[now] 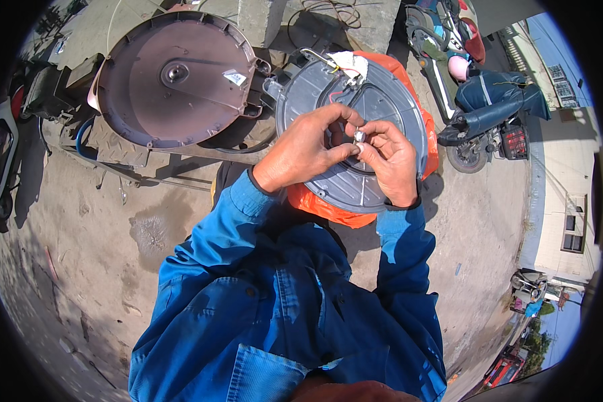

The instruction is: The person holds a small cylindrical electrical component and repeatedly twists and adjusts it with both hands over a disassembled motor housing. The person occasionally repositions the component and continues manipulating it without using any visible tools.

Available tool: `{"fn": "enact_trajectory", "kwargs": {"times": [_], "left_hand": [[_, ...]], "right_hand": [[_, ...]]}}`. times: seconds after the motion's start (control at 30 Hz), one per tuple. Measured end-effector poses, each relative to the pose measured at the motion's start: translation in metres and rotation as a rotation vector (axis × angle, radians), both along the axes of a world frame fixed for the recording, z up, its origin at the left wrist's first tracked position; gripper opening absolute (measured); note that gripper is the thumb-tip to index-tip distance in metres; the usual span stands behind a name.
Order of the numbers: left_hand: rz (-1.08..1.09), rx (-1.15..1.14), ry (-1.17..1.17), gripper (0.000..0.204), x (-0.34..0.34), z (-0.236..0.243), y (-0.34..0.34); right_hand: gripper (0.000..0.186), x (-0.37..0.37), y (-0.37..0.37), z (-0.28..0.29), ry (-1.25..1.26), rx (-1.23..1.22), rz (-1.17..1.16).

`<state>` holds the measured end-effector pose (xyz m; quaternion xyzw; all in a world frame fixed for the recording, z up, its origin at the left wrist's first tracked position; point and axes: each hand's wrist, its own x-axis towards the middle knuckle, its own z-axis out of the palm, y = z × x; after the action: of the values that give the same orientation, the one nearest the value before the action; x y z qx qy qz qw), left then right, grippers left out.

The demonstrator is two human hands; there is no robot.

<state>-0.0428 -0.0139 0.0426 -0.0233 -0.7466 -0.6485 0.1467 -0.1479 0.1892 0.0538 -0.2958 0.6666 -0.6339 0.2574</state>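
Note:
Fingertips of my left hand (318, 142) and my right hand (390, 159) meet over a round grey ribbed cover (328, 184). Between them they pinch a small shiny silver metal piece (360, 136), whose exact kind is too small to make out. The cover's middle is partly hidden behind my hands. A white cloth or paper scrap (350, 65) lies at its far rim, near a thin red wire (336, 97). Under the cover spreads an orange plastic bag (328, 213), showing around its right and near sides.
Left of the cover, a large brown round metal pan (147, 87) with a central hub rests on a metal frame (124, 153). Concrete blocks (261, 23) stand behind. A scooter with a dark blue cover (492, 100) is parked at the right. A damp patch (155, 228) marks the ground.

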Motion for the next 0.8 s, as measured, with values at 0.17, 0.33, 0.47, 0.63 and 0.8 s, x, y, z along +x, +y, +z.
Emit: {"fn": "enact_trajectory", "kwargs": {"times": [0.17, 0.33, 0.47, 0.63, 0.8], "left_hand": [[-0.004, -0.004, -0.005, 0.04, 0.0001, 0.0005, -0.0002], [0.008, -0.01, 0.002, 0.04, -0.0002, -0.0004, 0.0003], [0.019, -0.018, 0.023, 0.041, -0.0009, -0.0015, 0.0001], [0.02, -0.013, 0.014, 0.041, -0.001, -0.0021, 0.0002], [0.01, -0.019, -0.013, 0.041, -0.0013, -0.0025, -0.0016]], "right_hand": [[0.022, -0.0017, 0.001, -0.0003, 0.032, 0.031, -0.001], [0.021, -0.0019, 0.0015, -0.0023, 0.044, 0.028, -0.009], [0.021, -0.0031, 0.0026, -0.0024, 0.071, 0.044, -0.003], [0.019, -0.0037, 0.0026, -0.0021, 0.06, 0.05, -0.007], [0.019, -0.0052, 0.0017, -0.001, 0.089, 0.082, -0.013]]}}
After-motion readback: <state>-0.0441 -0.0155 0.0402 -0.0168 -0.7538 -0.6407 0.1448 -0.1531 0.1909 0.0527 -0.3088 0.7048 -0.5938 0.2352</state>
